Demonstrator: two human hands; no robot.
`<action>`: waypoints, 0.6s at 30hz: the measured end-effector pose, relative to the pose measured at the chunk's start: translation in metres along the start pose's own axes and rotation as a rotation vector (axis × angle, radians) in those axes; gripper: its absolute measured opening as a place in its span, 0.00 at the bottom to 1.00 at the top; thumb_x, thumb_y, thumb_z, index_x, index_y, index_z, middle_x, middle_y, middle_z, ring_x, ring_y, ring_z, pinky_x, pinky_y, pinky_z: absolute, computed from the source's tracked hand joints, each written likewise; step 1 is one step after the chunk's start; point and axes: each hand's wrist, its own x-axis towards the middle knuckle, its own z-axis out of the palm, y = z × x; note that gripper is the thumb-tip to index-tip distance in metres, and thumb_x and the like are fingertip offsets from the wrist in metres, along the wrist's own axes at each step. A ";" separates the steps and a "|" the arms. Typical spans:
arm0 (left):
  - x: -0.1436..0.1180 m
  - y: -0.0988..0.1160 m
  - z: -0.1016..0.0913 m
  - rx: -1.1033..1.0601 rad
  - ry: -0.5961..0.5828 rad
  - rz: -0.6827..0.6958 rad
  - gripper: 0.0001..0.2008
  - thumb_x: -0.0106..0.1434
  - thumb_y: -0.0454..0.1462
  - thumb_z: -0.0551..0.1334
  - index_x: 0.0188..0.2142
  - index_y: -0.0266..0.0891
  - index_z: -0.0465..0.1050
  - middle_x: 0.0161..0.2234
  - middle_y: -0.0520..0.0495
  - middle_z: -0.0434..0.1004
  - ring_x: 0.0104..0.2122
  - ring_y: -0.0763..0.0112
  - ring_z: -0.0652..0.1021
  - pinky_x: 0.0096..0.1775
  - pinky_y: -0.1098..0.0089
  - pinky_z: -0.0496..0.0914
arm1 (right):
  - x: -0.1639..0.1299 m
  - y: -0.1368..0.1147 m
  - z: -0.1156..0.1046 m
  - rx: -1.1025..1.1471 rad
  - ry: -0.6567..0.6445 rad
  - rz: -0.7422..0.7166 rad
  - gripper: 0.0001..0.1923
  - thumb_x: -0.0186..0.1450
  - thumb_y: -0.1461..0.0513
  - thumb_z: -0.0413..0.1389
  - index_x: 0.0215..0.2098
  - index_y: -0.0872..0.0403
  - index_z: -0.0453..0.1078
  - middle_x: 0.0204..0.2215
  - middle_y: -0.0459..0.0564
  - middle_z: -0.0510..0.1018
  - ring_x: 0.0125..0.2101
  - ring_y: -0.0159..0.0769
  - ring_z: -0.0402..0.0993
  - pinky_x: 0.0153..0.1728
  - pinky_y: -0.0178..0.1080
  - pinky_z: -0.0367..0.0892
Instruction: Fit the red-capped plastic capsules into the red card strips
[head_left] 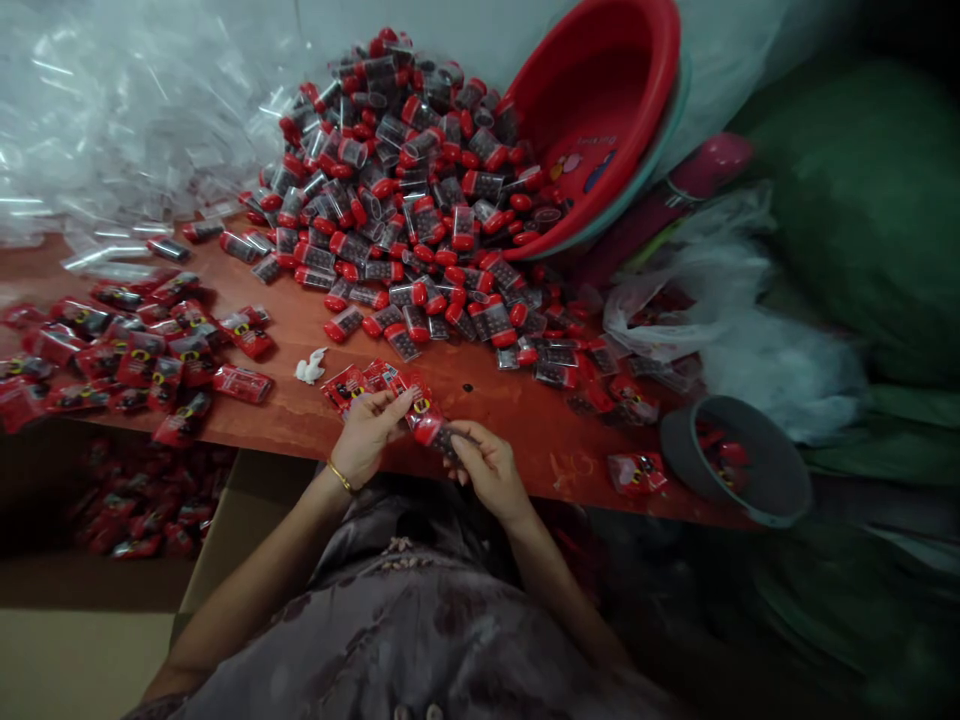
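My left hand pinches a red printed packet over the table's front edge. In my right hand is a small clear tube with dark contents, its red end at the packet's lower end. How far the tube sits inside the packet I cannot tell. Flat red packets lie on the table just beyond my left fingers. A crumpled white scrap is to their left. Behind my hands rises a big heap of red-capped clear tubes.
Filled red packets cover the table's left side, above a cardboard box of more packets. Clear plastic sleeves pile up at back left. A red basin leans at back right. A grey bowl stands at the right edge.
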 end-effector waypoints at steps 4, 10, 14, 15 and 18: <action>0.000 -0.006 0.001 0.030 -0.025 0.050 0.21 0.34 0.40 0.76 0.28 0.35 0.75 0.26 0.51 0.78 0.25 0.75 0.76 0.31 0.74 0.70 | 0.000 0.007 0.005 -0.082 0.027 -0.099 0.14 0.65 0.54 0.49 0.40 0.54 0.69 0.20 0.43 0.72 0.15 0.25 0.63 0.17 0.29 0.59; 0.004 -0.019 0.002 -0.023 0.038 0.097 0.22 0.33 0.39 0.76 0.29 0.36 0.73 0.27 0.51 0.79 0.26 0.75 0.77 0.34 0.73 0.71 | 0.001 0.012 0.016 -0.097 0.141 -0.146 0.15 0.66 0.53 0.48 0.42 0.53 0.67 0.22 0.43 0.74 0.14 0.24 0.63 0.17 0.30 0.60; 0.002 -0.030 0.006 -0.042 0.064 0.099 0.21 0.36 0.40 0.75 0.29 0.34 0.73 0.27 0.50 0.78 0.25 0.75 0.76 0.32 0.74 0.69 | 0.004 0.013 0.026 -0.079 0.219 -0.124 0.13 0.67 0.53 0.47 0.41 0.53 0.66 0.18 0.40 0.69 0.13 0.24 0.62 0.16 0.29 0.60; 0.002 -0.032 0.008 -0.049 0.072 0.091 0.21 0.37 0.41 0.75 0.29 0.34 0.72 0.25 0.51 0.78 0.24 0.76 0.75 0.30 0.74 0.69 | 0.006 0.012 0.028 -0.076 0.237 -0.124 0.13 0.67 0.53 0.46 0.40 0.53 0.65 0.17 0.39 0.68 0.13 0.24 0.62 0.16 0.29 0.60; 0.002 -0.031 0.010 -0.067 0.074 0.095 0.19 0.40 0.44 0.73 0.27 0.34 0.72 0.21 0.53 0.75 0.19 0.79 0.71 0.26 0.75 0.66 | 0.011 0.009 0.031 -0.055 0.187 -0.113 0.13 0.67 0.53 0.46 0.40 0.53 0.65 0.19 0.39 0.68 0.14 0.24 0.63 0.16 0.29 0.61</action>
